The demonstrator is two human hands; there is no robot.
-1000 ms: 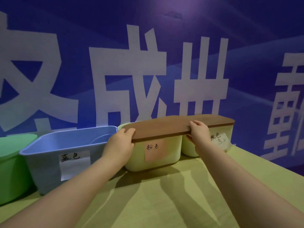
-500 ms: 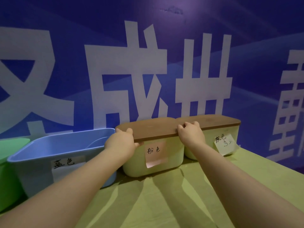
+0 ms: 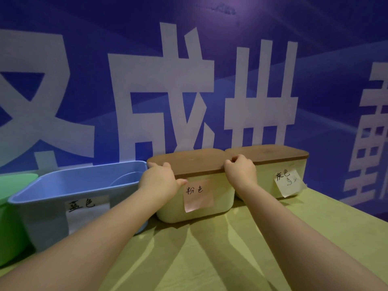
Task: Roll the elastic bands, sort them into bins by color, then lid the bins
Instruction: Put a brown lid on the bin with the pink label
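The left hand (image 3: 160,180) grips the left end of the brown lid (image 3: 189,162): the fingers curl over the top surface and the thumb lies under the front edge. The right hand (image 3: 241,172) grips the same lid at its front right corner, with the fingers curled over the edge. The lid is a flat, matte, wood-coloured slab with rounded corners. It spans the gap between the two hands and sits level on the cream bin (image 3: 222,198).

This bin is a smooth, rounded-corner rectangular box, located directly at 6 o'clock from the lid. A pink note (image 3: 198,195) with handwritten characters adheres to its front wall, between the two forearms.

At 3 o'clock from the right hand, a second cream bin (image 3: 267,189) of the same shape stands just beside the first one. It carries its own brown lid (image 3: 270,154), fully seated, and a white note (image 3: 289,182) whose lower corner curls away from the wall.

At 9 o'clock from the left hand, an open blue bin (image 3: 46,219) of smooth plastic touches the cream bin and bears a white label (image 3: 88,206). Further toward 9 o'clock, a green bin (image 3: 10,232) is partly cut off by the frame edge.

All bins stand on the yellow-green bench (image 3: 210,259). A blue backdrop (image 3: 210,28) with large white characters rises at 12 o'clock.
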